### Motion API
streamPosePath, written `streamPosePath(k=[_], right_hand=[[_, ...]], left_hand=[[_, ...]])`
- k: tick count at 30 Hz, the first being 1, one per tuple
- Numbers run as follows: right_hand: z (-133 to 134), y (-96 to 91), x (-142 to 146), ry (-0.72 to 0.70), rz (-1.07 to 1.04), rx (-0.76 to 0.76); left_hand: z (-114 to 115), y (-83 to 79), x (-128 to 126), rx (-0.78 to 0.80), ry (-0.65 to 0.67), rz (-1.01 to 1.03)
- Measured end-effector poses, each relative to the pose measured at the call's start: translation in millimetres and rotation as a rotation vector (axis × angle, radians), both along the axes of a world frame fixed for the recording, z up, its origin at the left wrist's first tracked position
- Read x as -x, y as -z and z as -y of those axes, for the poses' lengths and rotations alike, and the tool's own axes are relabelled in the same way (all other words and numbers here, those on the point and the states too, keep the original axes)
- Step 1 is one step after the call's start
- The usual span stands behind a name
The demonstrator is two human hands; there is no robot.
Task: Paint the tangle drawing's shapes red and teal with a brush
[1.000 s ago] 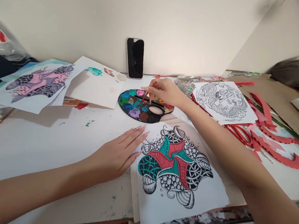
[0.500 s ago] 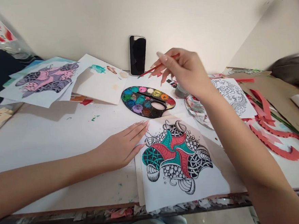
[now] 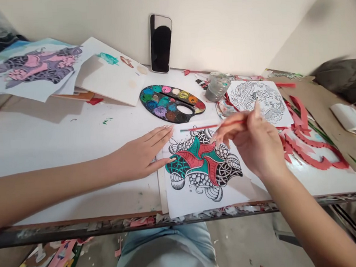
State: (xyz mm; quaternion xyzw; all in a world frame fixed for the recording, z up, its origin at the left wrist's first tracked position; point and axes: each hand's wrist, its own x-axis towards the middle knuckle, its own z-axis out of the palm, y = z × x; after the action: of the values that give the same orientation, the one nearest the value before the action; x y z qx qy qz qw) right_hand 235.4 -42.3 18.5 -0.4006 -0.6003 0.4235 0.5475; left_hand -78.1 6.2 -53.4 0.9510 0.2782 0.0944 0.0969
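- Head camera: in the lower middle of the frame we see the patterned drawing (image 3: 196,177) lying flat near the front edge of the table (image 3: 59,133). Some of its sections are filled with red and teal, the rest are black outline.
- Our right hand (image 3: 254,144) is closed around a thin red brush (image 3: 205,127), pinched between thumb and fingertips. The handle runs nearly level, with the tip pointing left over the top of the pattern. We cannot tell whether the tip touches the paper.
- Our left hand (image 3: 143,154) lies open and flat, palm down, with its fingertips pressing the left edge of the sheet.
- We judge the step in hand to be bringing the brush to the drawing to colour it. The next move calls for lowering the tip steadily into one outlined section while the sheet is pinned.
- Just above the drawing sits the paint palette (image 3: 171,103), and to its right a water jar (image 3: 216,88) and a dragon drawing (image 3: 261,99).
- Farther out, a phone (image 3: 160,43) leans on the wall at top centre, painted sheets (image 3: 36,66) lie at upper left, and red paper cuttings (image 3: 313,156) lie at right.
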Motion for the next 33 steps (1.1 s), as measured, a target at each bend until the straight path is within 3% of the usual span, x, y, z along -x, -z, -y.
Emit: streamPosePath(k=[6, 11, 17, 27, 33], right_hand=[[16, 20.5, 18, -0.033, -0.069, -0.171], [24, 33.8, 30, -0.304, -0.041, -0.048], [37, 48.2, 33, -0.284, 0.113, -0.305], [33, 38.1, 30, -0.375, 0.312, -0.348], [35, 35.8, 28, -0.371, 0.379, -0.297]], left_hand=[[1, -4.8, -2, 0.05, -0.007, -0.018], [1, -6.9, -2, 0.041, -0.015, -0.036], [1, -9.1, -1, 0.064, -0.01, -0.023], [0, -11.4, -2, 0.155, -0.028, -0.002], [-1, -10.4, 0, 0.169, -0.022, 0.019]])
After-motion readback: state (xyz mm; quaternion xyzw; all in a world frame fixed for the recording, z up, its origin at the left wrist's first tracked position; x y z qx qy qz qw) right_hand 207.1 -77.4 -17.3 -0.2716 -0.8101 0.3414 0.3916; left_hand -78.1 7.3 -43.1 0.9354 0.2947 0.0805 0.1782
